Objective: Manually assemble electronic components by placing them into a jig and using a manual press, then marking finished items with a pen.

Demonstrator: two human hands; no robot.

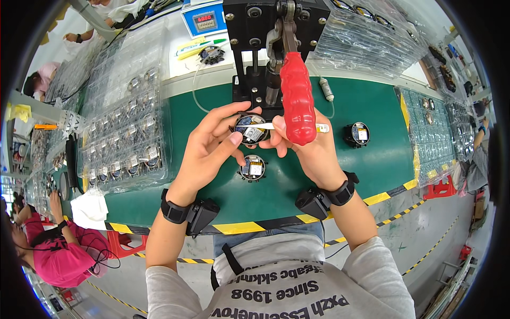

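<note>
A round watch body point(251, 129), its circuit board showing, is gripped at the rim by the fingers of my left hand point(211, 142). My right hand point(314, 151) pinches a thin white stick-like tool point(264, 126) that lies across the top of the watch body. Part of that tool and some right-hand fingers are hidden behind the red handle point(298, 101) of a black lever press point(273, 37). Just below my hands a second open watch body point(251, 168) rests on the green mat point(223, 204). A third watch body point(356, 134) sits to the right.
Clear plastic trays point(125, 122) with several watch bodies stand at the left, and another tray point(429, 127) at the right. A blue box with a red display point(204, 20) is behind. A white cloth point(89, 208) lies front left. A person in pink point(66, 252) sits lower left.
</note>
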